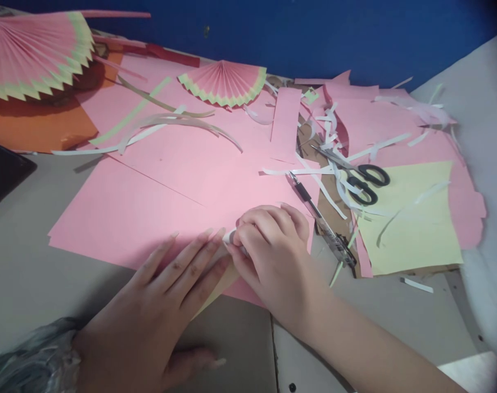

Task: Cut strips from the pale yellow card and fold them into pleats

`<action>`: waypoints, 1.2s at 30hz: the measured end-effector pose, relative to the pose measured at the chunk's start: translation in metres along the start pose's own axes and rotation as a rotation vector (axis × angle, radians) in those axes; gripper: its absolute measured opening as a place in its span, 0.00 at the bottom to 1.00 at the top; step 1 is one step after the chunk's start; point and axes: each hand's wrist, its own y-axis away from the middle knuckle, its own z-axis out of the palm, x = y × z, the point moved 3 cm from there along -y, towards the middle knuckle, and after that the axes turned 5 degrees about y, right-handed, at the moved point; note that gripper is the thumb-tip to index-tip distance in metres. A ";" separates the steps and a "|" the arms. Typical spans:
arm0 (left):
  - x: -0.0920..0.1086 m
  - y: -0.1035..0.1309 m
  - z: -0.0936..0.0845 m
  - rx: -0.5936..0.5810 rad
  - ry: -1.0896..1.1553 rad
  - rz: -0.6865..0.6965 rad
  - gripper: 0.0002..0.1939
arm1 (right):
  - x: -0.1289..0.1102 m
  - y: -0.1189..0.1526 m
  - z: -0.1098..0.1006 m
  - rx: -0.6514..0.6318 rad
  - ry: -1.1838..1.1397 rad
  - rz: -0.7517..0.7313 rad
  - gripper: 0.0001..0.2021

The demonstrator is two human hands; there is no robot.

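My left hand (150, 308) lies flat with its fingers stretched over a pale yellow paper piece (216, 285) and the near edge of a large pink paper sheet (170, 183). Most of the yellow piece is hidden under that hand. Close by its fingertips, my right hand (275, 254) is closed in a pinch. A small white piece (229, 237) pokes out between the right fingers; its kind I cannot make out. Just right of this hand, a black-gripped pen (320, 221) lies slanting across the edge of the pink sheet.
Black-handled scissors (361, 177) lie among white paper strips (328, 123) beside a yellow sheet (412, 218). Pleated pink fans, one large (39, 49) and one small (224, 82), are at the back. A blue panel (273, 38) rises behind; a dark object (5, 174) is far left.
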 end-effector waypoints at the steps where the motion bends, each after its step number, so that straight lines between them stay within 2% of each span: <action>1: 0.000 0.000 0.000 0.000 0.000 0.000 0.44 | 0.000 0.000 0.000 0.000 0.004 -0.002 0.07; 16: 0.003 0.005 -0.002 0.056 -0.018 -0.022 0.49 | -0.001 0.000 -0.001 -0.023 0.004 0.004 0.06; 22: 0.002 0.000 -0.003 0.023 -0.020 -0.044 0.43 | 0.000 0.001 -0.001 -0.003 0.022 -0.012 0.06; 26: 0.002 0.000 -0.005 0.041 -0.014 -0.044 0.41 | 0.001 0.001 -0.001 -0.007 0.029 -0.018 0.07; 36: 0.001 -0.001 -0.004 0.013 -0.022 -0.041 0.41 | 0.001 0.003 -0.008 0.050 0.147 -0.018 0.05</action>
